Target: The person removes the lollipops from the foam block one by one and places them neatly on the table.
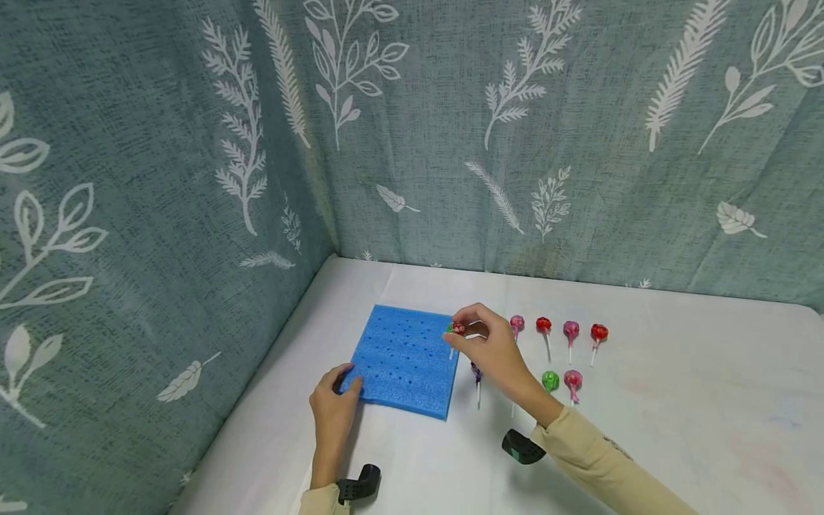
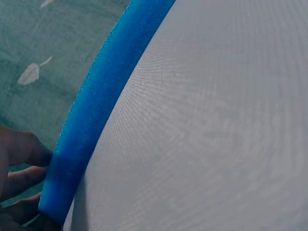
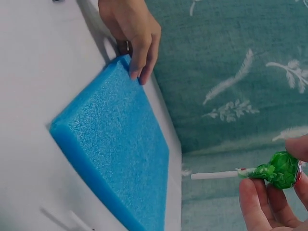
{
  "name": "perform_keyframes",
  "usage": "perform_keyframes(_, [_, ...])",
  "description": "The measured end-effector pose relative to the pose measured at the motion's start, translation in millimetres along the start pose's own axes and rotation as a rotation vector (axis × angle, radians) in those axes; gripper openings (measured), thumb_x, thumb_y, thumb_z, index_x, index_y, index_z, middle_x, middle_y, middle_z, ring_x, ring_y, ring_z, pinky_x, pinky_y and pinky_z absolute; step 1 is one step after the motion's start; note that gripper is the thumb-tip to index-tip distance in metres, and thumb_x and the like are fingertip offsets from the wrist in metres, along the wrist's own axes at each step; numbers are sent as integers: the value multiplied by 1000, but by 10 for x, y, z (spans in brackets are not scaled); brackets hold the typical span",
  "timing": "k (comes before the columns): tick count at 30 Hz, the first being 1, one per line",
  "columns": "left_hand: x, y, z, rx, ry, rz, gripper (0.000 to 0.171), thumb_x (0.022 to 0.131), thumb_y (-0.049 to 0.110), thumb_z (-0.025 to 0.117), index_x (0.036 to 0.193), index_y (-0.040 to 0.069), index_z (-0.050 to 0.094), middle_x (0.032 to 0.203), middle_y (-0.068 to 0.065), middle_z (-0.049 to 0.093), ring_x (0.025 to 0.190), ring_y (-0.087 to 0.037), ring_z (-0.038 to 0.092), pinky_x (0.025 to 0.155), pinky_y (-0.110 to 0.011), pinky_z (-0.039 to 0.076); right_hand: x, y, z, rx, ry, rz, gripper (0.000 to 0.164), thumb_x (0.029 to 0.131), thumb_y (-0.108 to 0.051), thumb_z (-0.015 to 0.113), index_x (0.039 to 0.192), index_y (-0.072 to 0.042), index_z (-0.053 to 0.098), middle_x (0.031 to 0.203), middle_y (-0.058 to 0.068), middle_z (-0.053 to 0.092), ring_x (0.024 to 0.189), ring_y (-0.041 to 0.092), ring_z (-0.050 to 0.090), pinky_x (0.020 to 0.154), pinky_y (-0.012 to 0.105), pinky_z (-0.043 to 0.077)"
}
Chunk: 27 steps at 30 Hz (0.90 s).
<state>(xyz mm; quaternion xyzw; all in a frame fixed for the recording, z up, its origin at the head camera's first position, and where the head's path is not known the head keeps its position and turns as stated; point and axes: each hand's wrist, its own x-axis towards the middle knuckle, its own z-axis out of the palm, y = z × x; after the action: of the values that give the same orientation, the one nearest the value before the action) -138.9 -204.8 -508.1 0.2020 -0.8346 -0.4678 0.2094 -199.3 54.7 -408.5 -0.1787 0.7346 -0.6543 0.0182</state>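
My right hand (image 1: 492, 350) pinches a green-wrapped lollipop (image 3: 281, 171) by its candy head, over the right edge of a blue foam board (image 1: 402, 357). Its white stick (image 3: 214, 175) points away from the fingers, free of the foam in the right wrist view. Rows of small dark holes dot the board's top. At the near left corner, my left hand (image 1: 333, 404) grips the board between thumb and fingers. The left wrist view shows those fingers (image 2: 26, 149) against the blue side, partly out of frame.
Right of the board, several lollipops lie on the white table (image 1: 695, 386): a red one (image 1: 599, 332), a green one (image 1: 550, 380), pink ones (image 1: 571, 329), and a dark purple one (image 1: 476, 372) near the right forearm. A patterned green curtain (image 1: 438, 193) borders the table's back and left.
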Motion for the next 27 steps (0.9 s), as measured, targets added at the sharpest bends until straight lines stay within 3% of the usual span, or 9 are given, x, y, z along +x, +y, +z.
perform_keyframes(12, [4,-7,9,-1,10,15,30,83,6,67,112,-1,66,119,-21,60,116,-37,54,97,-49,44,-175,-337,-183,-71,67,7,21,85,-2,67,103,7,59,98,20,60,94,31,58,77,21,51])
perform_keyframes(19, [-1,-18,3,-10,2,18,30,84,5,67,113,-2,65,119,-22,60,115,-38,55,97,-49,44,-145,1,-341,-26,101,47,26,85,-20,71,104,-6,61,100,9,61,93,23,60,75,26,54])
perform_keyframes(27, [-1,-24,5,-9,5,21,30,84,5,67,113,-2,65,119,-22,60,115,-38,55,97,-50,44,-212,7,-460,-29,137,45,27,85,-21,71,105,-5,61,99,9,62,87,23,62,73,27,56])
